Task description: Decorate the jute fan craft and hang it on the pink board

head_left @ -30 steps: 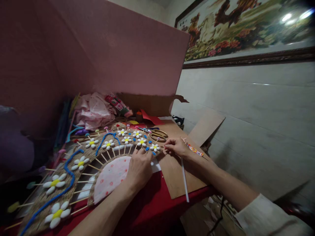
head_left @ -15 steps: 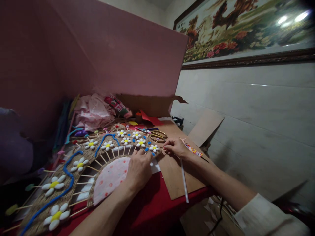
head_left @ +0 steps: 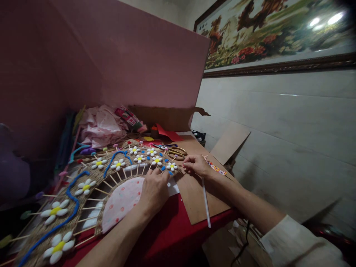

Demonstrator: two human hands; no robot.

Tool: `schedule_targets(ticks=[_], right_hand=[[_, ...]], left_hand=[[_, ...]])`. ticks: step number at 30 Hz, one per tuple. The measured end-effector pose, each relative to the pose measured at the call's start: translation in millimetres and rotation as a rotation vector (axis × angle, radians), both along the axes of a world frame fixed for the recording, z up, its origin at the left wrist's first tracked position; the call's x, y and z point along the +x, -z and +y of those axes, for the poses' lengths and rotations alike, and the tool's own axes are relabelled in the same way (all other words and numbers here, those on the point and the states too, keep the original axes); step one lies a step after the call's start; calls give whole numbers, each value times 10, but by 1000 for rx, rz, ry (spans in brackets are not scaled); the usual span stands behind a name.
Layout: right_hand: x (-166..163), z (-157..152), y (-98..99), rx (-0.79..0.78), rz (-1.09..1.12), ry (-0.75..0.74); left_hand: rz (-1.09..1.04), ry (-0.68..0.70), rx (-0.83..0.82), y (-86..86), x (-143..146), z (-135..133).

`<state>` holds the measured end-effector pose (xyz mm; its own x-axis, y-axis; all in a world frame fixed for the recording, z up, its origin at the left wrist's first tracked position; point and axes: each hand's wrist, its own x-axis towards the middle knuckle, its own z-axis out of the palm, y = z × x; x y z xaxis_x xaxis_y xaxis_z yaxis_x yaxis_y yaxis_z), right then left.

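Observation:
A half-round craft piece wound in twine (head_left: pixel 93 176) curves across the left and middle, with white daisies, wavy blue strips and small sticks set in it. Its inner half-disc (head_left: pixel 122 204) is pink spotted cloth. My left hand (head_left: pixel 155 187) is closed with bent fingers on the craft's inner edge, beside the sticks; its fingertips are partly hidden. At the craft's right end, my right hand (head_left: pixel 196 165) pinches with thumb and forefinger next to the last daisy (head_left: pixel 171 166). What lies in that pinch is too small to name. A clear glue stick (head_left: pixel 206 204) lies below my right wrist.
Gold-handled scissors (head_left: pixel 178 152) lie behind the craft. A brown board (head_left: pixel 191 202) covers the table's right side over red cloth (head_left: pixel 164 226). Crumpled pink cloth (head_left: pixel 101 126) and red paper (head_left: pixel 168 133) sit at the back. A patterned strip (head_left: pixel 217 169) lies past my right hand.
The whole view has shifted slightly, so the things appear a little further left. Both hands keep nearly the same places on the craft.

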<state>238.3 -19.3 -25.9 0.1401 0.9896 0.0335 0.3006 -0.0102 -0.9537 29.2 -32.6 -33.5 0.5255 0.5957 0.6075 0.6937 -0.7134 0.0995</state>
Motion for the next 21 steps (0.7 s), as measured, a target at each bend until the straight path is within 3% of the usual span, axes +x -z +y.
schedule_targets(ticks=[13,21], right_hand=[[61,-53,-67,-54,62,1],[37,-30,24,-23,93,-26]], left_hand=[[17,-2,-20,-2,4,-1],[29,-11,-29,-8,6,-3]])
